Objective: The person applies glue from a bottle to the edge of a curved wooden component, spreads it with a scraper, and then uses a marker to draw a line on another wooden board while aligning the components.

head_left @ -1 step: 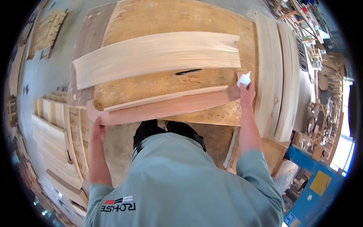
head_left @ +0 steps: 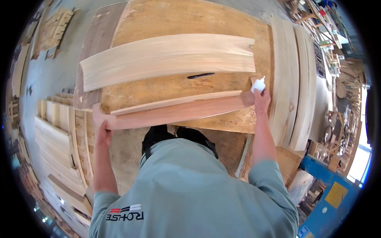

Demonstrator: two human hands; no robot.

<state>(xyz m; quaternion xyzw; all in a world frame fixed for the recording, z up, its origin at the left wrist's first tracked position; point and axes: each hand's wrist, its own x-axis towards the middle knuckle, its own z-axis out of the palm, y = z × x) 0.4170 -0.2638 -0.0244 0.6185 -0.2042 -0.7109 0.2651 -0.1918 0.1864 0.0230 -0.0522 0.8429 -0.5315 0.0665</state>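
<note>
A long reddish wooden board (head_left: 182, 109) lies along the near edge of the wooden worktop (head_left: 190, 18). My left hand (head_left: 104, 134) is closed on its left end, which has a paler piece standing out sideways. At the other end, my right hand (head_left: 262, 101) grips a white squeeze bottle (head_left: 258, 85) with its thin nozzle pointing away from me. That hand is beside the board's right end; whether it also touches the wood I cannot tell. Just behind the board runs a thin pale wooden strip (head_left: 178, 101).
A wide pale plank (head_left: 170, 59) lies farther back, with a slim black pen-like tool (head_left: 201, 75) at its near edge. Long planks (head_left: 282, 79) stand along the right side. More stacked boards (head_left: 53, 139) are at the left, and a blue machine frame (head_left: 333, 194) is at the lower right.
</note>
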